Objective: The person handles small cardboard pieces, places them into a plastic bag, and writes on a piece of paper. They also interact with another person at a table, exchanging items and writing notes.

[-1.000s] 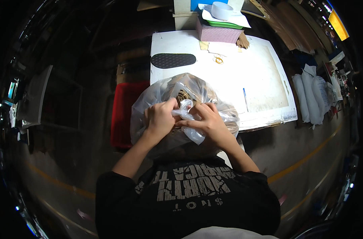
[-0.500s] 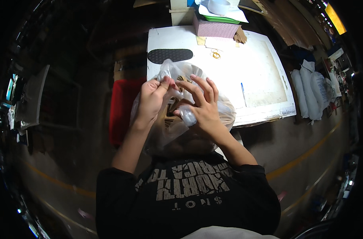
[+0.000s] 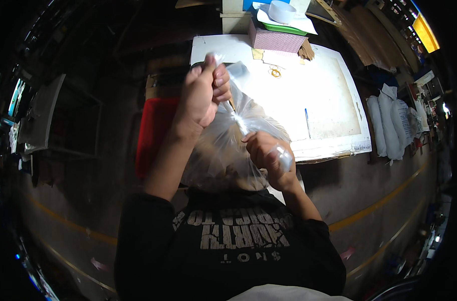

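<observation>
A clear plastic bag (image 3: pixel 221 163) stands close against my body at the table's near edge. Brownish things show dimly through its film, too blurred to name. Its neck is drawn together into a tight twist or knot between my hands. My left hand (image 3: pixel 202 98), raised on the far side, is closed around one gathered end of the bag. Lower and nearer, my right hand (image 3: pixel 272 155) is clenched on another gathered end. A clear, shiny plastic wrapping shows on the back of the right hand.
The white table (image 3: pixel 319 80) carries yellow rubber bands (image 3: pixel 274 73), a blue pen (image 3: pixel 307 122) and a pink box (image 3: pixel 276 39) with a tape roll (image 3: pixel 282 12) on top. A red bin (image 3: pixel 156 138) is at left. White sacks (image 3: pixel 391 123) lie to the right.
The bag's mouth was loosely open and is now cinched. My left hand has moved up and away, my right hand down and nearer, both closed. The left hand now covers most of the dark shoe sole.
</observation>
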Tool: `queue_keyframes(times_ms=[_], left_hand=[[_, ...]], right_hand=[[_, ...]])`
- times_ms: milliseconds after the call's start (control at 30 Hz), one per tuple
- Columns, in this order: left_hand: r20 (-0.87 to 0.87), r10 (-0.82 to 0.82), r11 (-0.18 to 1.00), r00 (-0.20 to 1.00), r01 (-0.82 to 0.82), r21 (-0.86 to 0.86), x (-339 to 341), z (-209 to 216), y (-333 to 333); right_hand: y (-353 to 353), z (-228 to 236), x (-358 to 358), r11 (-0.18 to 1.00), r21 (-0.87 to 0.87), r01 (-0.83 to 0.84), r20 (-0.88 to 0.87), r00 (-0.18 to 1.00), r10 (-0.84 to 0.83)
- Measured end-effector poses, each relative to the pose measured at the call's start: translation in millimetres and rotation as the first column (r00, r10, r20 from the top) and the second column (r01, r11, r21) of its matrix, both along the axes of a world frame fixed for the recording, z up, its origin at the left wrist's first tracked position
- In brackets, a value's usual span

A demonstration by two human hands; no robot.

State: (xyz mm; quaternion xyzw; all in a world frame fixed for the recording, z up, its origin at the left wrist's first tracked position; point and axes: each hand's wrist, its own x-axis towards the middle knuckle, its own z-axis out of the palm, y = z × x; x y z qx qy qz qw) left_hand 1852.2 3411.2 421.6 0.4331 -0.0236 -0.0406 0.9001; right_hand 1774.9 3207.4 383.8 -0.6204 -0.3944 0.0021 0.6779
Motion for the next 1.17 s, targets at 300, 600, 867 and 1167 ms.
queue_keyframes(times_ms=[300,600,867,1167], left_hand=[[-0.274,-0.154,0.898,0.949,0.020,-0.439,68,19,90],[-0.562,0.356,0.907,0.747,-0.420,0.016,136,-128,56],[-0.343,0.270,0.963,0.900,-0.243,0.120,103,-135,62],[0.222,-0.342,0.479,0.913,-0.034,0.877,-68,-63,36]], right_hand=[[56,59,19,0.986,-0.159,-0.043,0.138,0.988,0.066],[27,-33,-15,0.978,-0.195,0.076,-0.062,0.994,-0.090],[1,-26,-22,0.945,-0.326,0.020,-0.056,0.998,-0.040],[16,13,10,0.972,-0.229,0.052,-0.052,0.996,-0.066]])
